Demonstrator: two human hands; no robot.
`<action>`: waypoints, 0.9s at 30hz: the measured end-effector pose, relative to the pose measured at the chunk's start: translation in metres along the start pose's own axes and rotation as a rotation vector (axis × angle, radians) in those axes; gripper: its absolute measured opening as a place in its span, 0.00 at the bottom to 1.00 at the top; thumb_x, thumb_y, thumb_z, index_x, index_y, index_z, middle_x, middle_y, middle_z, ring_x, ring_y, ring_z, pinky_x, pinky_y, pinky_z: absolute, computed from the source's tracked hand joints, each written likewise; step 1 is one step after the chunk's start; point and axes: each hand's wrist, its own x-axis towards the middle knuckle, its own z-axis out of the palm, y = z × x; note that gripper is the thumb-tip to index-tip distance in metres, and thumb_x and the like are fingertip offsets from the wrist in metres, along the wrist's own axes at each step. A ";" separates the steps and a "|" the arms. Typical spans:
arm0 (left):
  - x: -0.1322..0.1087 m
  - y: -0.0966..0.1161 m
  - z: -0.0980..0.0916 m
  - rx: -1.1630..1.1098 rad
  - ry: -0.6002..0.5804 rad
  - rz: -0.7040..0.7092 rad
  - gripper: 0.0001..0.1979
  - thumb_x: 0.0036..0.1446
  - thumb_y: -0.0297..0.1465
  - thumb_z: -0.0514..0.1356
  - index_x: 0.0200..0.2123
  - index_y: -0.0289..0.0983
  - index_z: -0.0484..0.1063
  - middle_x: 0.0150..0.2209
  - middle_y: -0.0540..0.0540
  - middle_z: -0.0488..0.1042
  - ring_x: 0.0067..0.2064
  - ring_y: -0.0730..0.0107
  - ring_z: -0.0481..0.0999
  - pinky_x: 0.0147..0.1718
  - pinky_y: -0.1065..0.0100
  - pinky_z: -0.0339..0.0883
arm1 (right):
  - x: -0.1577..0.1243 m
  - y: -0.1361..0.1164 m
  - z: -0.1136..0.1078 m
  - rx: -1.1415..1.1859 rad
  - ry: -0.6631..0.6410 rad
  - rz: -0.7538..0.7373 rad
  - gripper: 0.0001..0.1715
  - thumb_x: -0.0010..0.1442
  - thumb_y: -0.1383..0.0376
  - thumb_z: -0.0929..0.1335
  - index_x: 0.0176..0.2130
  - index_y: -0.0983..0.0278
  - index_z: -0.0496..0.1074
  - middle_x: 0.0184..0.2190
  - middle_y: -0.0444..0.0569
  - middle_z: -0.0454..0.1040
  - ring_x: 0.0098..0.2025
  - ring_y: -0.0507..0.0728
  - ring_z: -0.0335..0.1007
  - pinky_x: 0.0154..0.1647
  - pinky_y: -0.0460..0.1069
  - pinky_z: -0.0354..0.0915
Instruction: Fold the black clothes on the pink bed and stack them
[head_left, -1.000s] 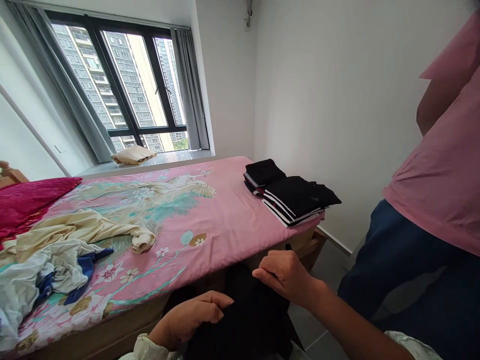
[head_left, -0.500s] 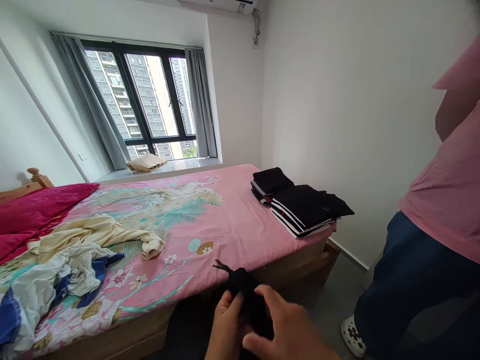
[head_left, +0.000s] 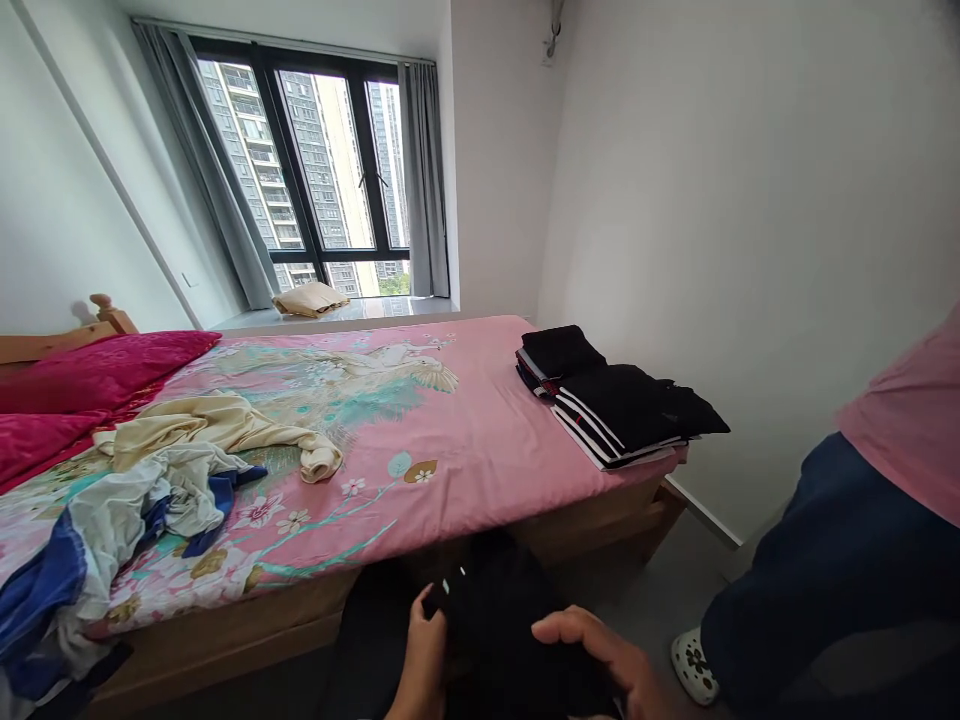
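A black garment [head_left: 499, 610] hangs in front of me at the near side of the bed, its shape hard to make out against the dark. Two small pale spots show near its upper left edge. My left hand [head_left: 426, 645] grips that edge, thumb and fingers pinched on the cloth. On the other side my right hand [head_left: 604, 650] has its thumb laid over the fabric, with the fingers hidden beneath. Folded dark clothes [head_left: 626, 405] lie stacked at the bed's right end, with white layers among them.
The bed [head_left: 480, 470] has a pink floral sheet. A crumpled cream garment [head_left: 217, 430] and a white-and-blue garment [head_left: 157, 510] lie on its left, near red pillows [head_left: 112, 375]. A person in a pink top [head_left: 911, 430] stands at the right. A folded beige cloth [head_left: 311, 298] rests on the windowsill.
My hands have moved apart, spreading the black garment wider between them. The dark cord-like ends that stuck up from it no longer show there. My view has tilted down slightly.
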 end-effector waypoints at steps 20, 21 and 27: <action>-0.070 0.200 -0.042 0.500 -0.131 0.597 0.21 0.39 0.30 0.57 0.40 0.39 0.76 0.29 0.49 0.76 0.29 0.65 0.75 0.25 0.69 0.71 | 0.032 -0.040 -0.068 -0.668 -0.152 -0.025 0.30 0.43 0.73 0.64 0.47 0.58 0.68 0.41 0.47 0.73 0.42 0.57 0.69 0.44 0.49 0.62; -0.072 0.202 -0.045 0.520 -0.123 0.644 0.20 0.38 0.31 0.57 0.39 0.40 0.77 0.33 0.48 0.78 0.34 0.62 0.77 0.28 0.69 0.72 | 0.032 -0.035 -0.066 -0.716 -0.167 -0.041 0.29 0.42 0.73 0.64 0.46 0.59 0.68 0.39 0.47 0.73 0.41 0.58 0.70 0.42 0.50 0.62; -0.091 0.217 -0.038 0.817 -0.122 0.704 0.14 0.31 0.36 0.65 0.28 0.43 0.80 0.35 0.47 0.80 0.44 0.50 0.75 0.41 0.62 0.71 | 0.046 -0.023 -0.083 -0.615 -0.116 -0.011 0.20 0.47 0.74 0.60 0.40 0.60 0.70 0.35 0.45 0.74 0.37 0.55 0.69 0.38 0.46 0.59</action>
